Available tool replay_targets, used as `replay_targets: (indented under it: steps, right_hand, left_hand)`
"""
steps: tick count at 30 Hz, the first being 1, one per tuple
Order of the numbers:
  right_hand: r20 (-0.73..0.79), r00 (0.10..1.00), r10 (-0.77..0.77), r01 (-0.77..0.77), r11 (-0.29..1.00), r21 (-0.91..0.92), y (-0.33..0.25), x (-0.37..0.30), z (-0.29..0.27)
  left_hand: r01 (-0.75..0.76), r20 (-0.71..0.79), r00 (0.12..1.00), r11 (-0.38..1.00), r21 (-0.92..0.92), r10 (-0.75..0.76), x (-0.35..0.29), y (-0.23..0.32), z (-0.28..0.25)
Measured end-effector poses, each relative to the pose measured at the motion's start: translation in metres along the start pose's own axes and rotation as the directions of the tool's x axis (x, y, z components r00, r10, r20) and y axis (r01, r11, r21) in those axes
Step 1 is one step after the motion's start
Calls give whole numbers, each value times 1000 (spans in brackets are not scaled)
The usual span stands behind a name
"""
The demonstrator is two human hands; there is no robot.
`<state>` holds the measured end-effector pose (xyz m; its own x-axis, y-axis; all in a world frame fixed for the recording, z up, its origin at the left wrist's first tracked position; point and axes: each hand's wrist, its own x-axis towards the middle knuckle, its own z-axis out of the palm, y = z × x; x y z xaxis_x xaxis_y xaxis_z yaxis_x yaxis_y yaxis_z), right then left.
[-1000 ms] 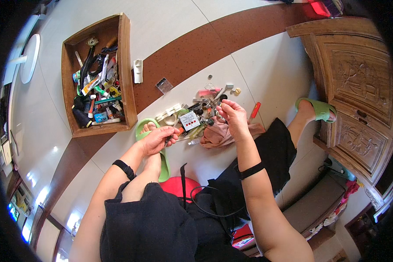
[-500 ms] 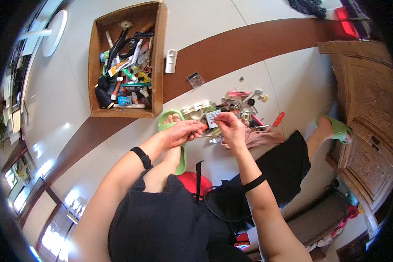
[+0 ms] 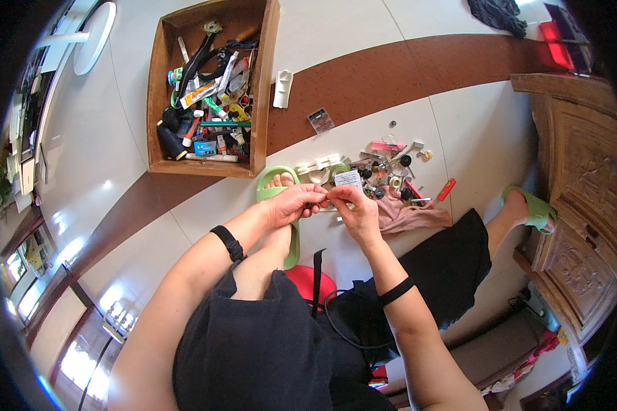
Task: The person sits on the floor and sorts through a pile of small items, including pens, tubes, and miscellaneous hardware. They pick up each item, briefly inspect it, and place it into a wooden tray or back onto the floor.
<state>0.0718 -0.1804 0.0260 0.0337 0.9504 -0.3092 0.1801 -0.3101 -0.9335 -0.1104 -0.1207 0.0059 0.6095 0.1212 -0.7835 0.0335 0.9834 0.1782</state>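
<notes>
My left hand and my right hand meet above the floor, their fingertips pinched together. Whatever lies between the fingertips is too small or hidden to make out. Just beyond my right fingers shows a small white printed card; I cannot tell whether they touch it. Behind the hands a pile of small odds and ends is spread on the tiles, with white plastic pieces at its left. A pink cloth lies beside my right hand, and a red-orange stick-shaped item lies right of the pile.
At the far left stands a wooden drawer full of tubes and small items. A white plastic holder and a clear flat case lie near it. My green slippers flank the pile. A carved wooden cabinet stands at the right.
My hands have come together at the fingertips. An orange item seen at my left fingers is no longer visible there. My right fingers have moved down off the white card's edge. The view has shifted slightly.
</notes>
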Motion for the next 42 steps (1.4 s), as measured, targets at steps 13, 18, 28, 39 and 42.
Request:
replay_targets:
  steps: [13,18,28,39,42]
  right_hand:
    - [-361,900,242,-343,907,-247,31,-20,-11]
    - [-407,879,250,-461,669,-583,38,-50,-31]
    - [-260,790,556,-597,600,-533,43,-65,-51]
    - [711,298,637,-716,642,-275,12,-82,-14]
    - [534,561,633,-712,697,-78,20,-88,-1]
  left_hand:
    - [-96,-182,976,983,155,124,-16,16,5]
    - [-89,-272,954,987,136,124,-15,21,7]
    - [-260,-195,951,962,-78,241,-22,34,7]
    - [-784,-533,551,617,-67,643,-63,88,-32]
    - [-777,-605,499,629,4,620,-64,99,-49]
